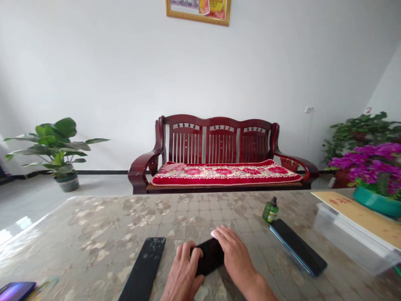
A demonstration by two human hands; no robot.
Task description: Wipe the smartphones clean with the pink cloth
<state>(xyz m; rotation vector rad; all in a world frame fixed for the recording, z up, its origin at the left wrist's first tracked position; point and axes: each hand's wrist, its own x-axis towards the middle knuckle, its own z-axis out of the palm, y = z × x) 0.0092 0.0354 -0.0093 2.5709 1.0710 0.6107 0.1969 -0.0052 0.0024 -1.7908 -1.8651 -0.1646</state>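
Observation:
A black phone (pixel 209 257) lies on the patterned tablecloth between my two hands, its dark face up. My left hand (pixel 184 269) grips its left end, with curled fingers on the near and far edges. Over the right end rests my right hand (pixel 233 255), fingers together, with something small and white at the fingertips. What the white thing is, I cannot make out. To the left, a long black phone-like slab (pixel 144 267) with pale spots on its upper part lies flat. Another dark phone with a blue edge (pixel 297 246) lies at the right.
A small green bottle (pixel 270 211) stands beside the right phone. Further right are a clear plastic box (pixel 347 240), a tan sheet and purple flowers in a teal pot (pixel 377 200). A purple-lit phone (pixel 17 291) lies at bottom left. Beyond the table stands a wooden bench (pixel 219 125).

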